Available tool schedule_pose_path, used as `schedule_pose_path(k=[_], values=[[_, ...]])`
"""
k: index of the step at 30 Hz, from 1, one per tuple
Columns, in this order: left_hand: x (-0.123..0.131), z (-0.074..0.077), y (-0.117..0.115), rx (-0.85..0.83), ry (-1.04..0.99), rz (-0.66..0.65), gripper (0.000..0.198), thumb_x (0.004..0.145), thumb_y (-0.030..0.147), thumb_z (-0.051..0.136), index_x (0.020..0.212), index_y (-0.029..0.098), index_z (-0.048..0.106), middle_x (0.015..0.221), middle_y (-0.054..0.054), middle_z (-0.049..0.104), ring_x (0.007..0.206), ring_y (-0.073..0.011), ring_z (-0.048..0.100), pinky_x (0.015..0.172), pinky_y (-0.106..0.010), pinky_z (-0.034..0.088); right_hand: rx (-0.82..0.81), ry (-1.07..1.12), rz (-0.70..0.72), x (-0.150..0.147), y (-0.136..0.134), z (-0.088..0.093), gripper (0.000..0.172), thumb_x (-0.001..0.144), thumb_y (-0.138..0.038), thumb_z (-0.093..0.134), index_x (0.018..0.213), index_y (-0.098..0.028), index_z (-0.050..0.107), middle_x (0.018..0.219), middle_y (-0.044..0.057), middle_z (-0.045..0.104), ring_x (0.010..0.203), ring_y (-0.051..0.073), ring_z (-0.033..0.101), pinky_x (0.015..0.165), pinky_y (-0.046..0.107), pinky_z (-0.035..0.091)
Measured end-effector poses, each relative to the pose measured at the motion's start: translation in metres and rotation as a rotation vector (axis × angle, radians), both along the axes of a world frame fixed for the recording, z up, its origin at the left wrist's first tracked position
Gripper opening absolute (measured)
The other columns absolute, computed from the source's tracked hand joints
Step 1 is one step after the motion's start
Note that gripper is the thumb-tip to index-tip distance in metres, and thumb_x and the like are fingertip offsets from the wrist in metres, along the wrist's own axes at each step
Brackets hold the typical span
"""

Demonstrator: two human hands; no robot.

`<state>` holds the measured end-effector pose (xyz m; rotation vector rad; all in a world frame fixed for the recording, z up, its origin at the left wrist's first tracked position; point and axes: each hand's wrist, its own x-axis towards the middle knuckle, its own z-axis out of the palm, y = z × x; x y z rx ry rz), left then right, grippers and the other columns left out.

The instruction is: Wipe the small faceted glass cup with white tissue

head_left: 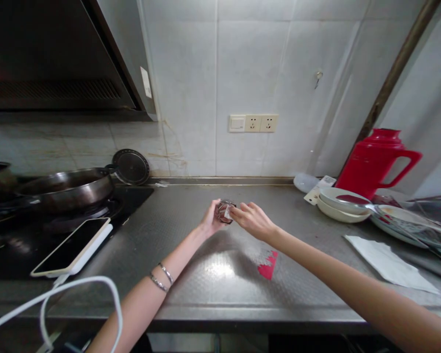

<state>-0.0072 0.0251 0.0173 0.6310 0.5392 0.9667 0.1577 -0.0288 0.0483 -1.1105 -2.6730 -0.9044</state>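
Above the middle of the steel counter (191, 255), my left hand (210, 220) is closed round a small, round, clear glass-like cup (223, 208) with a dark rim. Its exact kind is hard to make out. My right hand (252, 220) pinches a small white piece of tissue (228, 212) against the cup's opening. The fingertips of both hands almost meet there. Below the right forearm, a red jagged-edged paper cutout (268, 267) lies flat on the counter.
On the left are a steel pan (73, 189) on the stove, a phone (71, 247) and its white cable (95, 279). Stacked bowls (343, 212), a red thermos jug (375, 164), plates (415, 220) and a white napkin (389, 262) stand or lie at right.
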Motion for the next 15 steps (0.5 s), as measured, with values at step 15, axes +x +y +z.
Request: schedule_pose_path(k=[15], values=[[-0.002, -0.006, -0.009, 0.123, -0.117, -0.016, 0.039, 0.079, 0.039, 0.045, 0.09, 0.009, 0.068, 0.083, -0.014, 0.071, 0.074, -0.0238, 0.066, 0.067, -0.033, 0.05, -0.211, 0.519, -0.206, -0.032, -0.011, -0.042, 0.029, 0.095, -0.025, 0.041, 0.12, -0.027, 0.056, 0.113, 0.005, 0.064, 0.089, 0.016, 0.064, 0.063, 0.02, 0.045]])
